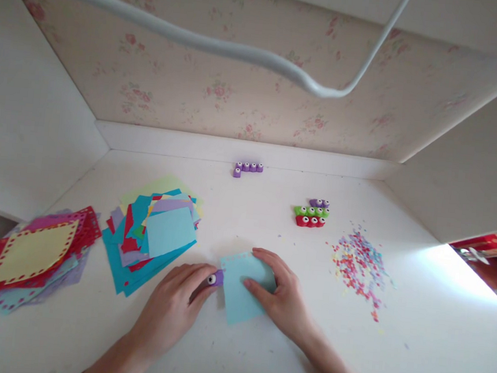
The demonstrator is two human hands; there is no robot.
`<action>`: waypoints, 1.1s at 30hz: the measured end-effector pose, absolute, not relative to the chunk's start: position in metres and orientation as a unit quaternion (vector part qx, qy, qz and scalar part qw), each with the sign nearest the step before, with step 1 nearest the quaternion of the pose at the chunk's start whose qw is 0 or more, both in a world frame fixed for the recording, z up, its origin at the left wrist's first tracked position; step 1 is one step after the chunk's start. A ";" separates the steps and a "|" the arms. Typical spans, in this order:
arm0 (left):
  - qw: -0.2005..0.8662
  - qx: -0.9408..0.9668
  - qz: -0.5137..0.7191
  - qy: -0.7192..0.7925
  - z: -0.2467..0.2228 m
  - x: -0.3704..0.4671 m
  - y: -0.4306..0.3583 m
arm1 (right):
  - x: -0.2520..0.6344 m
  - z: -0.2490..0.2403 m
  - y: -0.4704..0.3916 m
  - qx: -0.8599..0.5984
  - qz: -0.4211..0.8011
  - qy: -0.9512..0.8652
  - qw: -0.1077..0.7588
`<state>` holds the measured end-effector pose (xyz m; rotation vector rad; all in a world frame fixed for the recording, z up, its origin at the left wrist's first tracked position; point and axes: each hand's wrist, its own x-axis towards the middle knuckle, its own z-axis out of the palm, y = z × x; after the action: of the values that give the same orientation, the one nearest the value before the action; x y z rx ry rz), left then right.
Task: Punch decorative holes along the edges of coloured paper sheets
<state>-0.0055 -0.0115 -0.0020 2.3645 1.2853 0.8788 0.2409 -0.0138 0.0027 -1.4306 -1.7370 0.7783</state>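
White tabletop (233,356) backs light-blue paper (235,298), right hand (285,299) spread apart, likely steadying it against purple craft punch (218,278) left hand (174,299) pinches at 9 o'clock.

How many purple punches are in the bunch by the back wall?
5: four purple punches in a row near the wall, and one just in front of the row's left end.

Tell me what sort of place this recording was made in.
Probably a desk nook in a home: a white desktop between side panels, floral wallpaper behind, and paper-craft supplies, with mini craft punches, stacked colored paper and scattered punched-out confetti.
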 end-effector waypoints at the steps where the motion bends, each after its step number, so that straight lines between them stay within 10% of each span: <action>1: 0.152 0.826 0.307 0.448 -0.001 -0.005 -0.012 | 0.241 0.003 -0.014 -0.556 0.301 -0.680 0.370; 33: 0.101 0.848 0.256 0.452 0.008 -0.003 -0.013 | 0.250 0.013 -0.017 -0.464 0.135 -0.863 0.146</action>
<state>-0.0030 -0.0130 0.0084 2.5067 1.3366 0.7555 0.2498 -0.0166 0.0133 -1.3371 -2.4857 0.3876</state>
